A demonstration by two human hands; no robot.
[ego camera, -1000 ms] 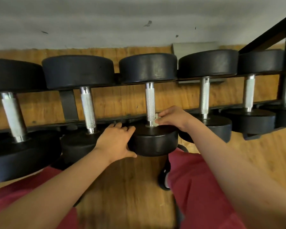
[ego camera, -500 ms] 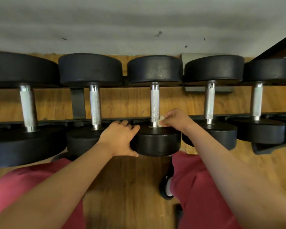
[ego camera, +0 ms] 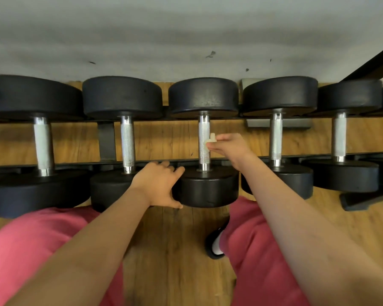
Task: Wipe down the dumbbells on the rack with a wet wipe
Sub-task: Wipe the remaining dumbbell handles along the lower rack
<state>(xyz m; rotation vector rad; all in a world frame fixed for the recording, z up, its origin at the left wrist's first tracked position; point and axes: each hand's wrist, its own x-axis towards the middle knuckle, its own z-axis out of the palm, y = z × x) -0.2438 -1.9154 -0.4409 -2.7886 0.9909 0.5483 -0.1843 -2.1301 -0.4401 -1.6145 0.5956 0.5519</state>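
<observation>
Handle-wiping step: right hand (ego camera: pixel 229 149) pinches a whitish wet wipe (ego camera: pixel 210 141) against the middle black dumbbell's (ego camera: pixel 203 96) knurled steel handle (ego camera: pixel 203 133); left hand's (ego camera: pixel 157 184) grip clasps its near head (ego camera: pixel 210 188). Next, probably stroke along it.

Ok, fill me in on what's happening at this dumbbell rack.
A person is wiping the middle dumbbell on the rack. The right hand pinches a small wet wipe against its knurled handle, about midway along. The left hand grips that dumbbell's near head, apparently to steady it. The other dumbbells sit on the rack to either side, with neither hand on them.
</observation>
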